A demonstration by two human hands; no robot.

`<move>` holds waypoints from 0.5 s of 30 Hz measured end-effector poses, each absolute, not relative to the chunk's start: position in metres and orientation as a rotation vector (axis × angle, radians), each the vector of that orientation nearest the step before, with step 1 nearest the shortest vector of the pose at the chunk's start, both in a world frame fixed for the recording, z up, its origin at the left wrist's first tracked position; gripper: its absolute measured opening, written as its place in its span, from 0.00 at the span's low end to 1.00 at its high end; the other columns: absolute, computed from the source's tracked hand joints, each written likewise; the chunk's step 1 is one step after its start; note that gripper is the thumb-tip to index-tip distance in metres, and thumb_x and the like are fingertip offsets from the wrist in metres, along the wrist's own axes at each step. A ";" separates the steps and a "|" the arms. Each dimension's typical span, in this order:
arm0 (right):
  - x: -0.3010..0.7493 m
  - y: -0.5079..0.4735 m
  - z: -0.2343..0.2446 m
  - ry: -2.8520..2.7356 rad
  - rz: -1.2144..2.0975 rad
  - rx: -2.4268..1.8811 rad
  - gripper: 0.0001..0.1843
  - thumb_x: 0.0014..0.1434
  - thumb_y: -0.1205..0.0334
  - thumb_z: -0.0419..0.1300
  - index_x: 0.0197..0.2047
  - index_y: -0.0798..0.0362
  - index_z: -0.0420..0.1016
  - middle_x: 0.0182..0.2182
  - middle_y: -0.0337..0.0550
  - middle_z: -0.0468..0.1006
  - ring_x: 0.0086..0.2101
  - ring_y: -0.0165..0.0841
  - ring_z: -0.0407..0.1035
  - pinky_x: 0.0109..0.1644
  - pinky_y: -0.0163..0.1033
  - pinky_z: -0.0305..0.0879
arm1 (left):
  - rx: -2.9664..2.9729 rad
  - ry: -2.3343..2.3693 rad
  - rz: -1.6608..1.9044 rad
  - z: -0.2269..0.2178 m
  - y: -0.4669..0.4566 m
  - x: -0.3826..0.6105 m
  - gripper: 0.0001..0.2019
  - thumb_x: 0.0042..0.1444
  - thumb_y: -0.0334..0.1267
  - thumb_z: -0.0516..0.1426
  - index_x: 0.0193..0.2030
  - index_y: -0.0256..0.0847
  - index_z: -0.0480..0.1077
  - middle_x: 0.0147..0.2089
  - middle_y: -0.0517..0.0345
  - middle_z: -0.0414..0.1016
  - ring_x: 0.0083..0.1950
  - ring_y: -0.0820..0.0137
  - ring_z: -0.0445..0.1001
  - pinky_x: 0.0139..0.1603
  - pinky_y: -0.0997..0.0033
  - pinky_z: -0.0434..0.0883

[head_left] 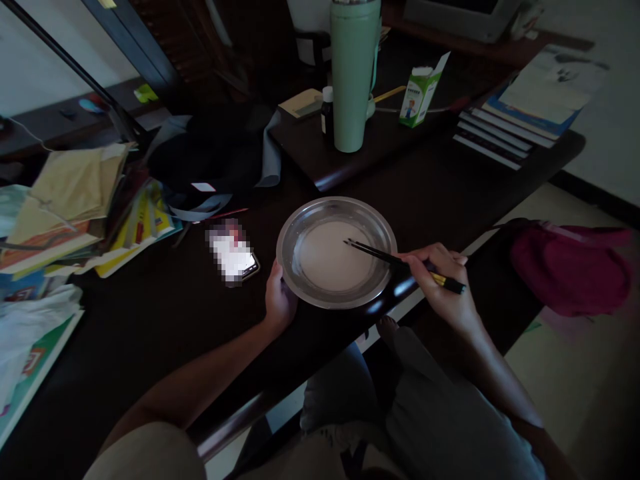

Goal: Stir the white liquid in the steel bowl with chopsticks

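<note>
Right hand curled round two chopsticks, I hold their tips over one bowl; my left hand grips its left side, half closed, some fingers hidden. Beyond stand one tumbler, one small bottle, one carton; one phone lies to the left. The bowl, at the near edge of the table, looks silvery, with a cloudy, pale mix inside. It is round, shiny metal, wide-rimmed; the chopsticks are slim, dark, gold-banded near the thick end.

No text is legible; print on the green-and-white box is too small to read.
</note>
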State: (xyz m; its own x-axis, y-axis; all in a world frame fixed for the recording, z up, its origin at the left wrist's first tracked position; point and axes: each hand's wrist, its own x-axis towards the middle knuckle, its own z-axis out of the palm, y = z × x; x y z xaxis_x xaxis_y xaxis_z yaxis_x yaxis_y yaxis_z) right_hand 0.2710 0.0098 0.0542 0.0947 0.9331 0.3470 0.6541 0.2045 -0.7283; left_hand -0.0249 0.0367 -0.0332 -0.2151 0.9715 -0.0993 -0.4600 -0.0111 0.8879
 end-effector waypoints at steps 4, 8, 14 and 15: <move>0.280 -0.001 0.068 -1.599 0.541 -1.548 0.15 0.72 0.50 0.62 0.33 0.43 0.81 0.35 0.37 0.89 0.37 0.41 0.80 0.53 0.56 0.60 | 0.681 1.016 1.530 -0.034 0.038 -0.027 0.18 0.64 0.56 0.63 0.52 0.47 0.82 0.53 0.52 0.87 0.63 0.52 0.82 0.65 0.50 0.78; 0.280 -0.006 0.075 -1.659 0.701 -1.492 0.16 0.73 0.50 0.62 0.34 0.42 0.84 0.35 0.37 0.88 0.36 0.40 0.79 0.50 0.54 0.60 | 0.677 1.011 1.532 -0.032 0.038 -0.026 0.17 0.63 0.55 0.64 0.50 0.47 0.83 0.53 0.53 0.87 0.62 0.52 0.83 0.65 0.52 0.78; 0.268 0.004 0.063 -1.769 0.762 -1.380 0.16 0.74 0.47 0.61 0.37 0.42 0.85 0.36 0.38 0.89 0.38 0.39 0.80 0.51 0.54 0.61 | 0.692 1.022 1.533 -0.029 0.037 -0.022 0.17 0.64 0.55 0.64 0.51 0.47 0.83 0.53 0.53 0.87 0.60 0.53 0.84 0.65 0.52 0.78; 0.266 0.007 0.059 -1.787 0.743 -1.375 0.17 0.74 0.46 0.60 0.37 0.42 0.85 0.36 0.38 0.89 0.37 0.39 0.80 0.51 0.54 0.61 | 0.688 1.023 1.535 -0.030 0.037 -0.021 0.18 0.64 0.56 0.64 0.50 0.46 0.83 0.52 0.53 0.87 0.59 0.53 0.84 0.65 0.52 0.78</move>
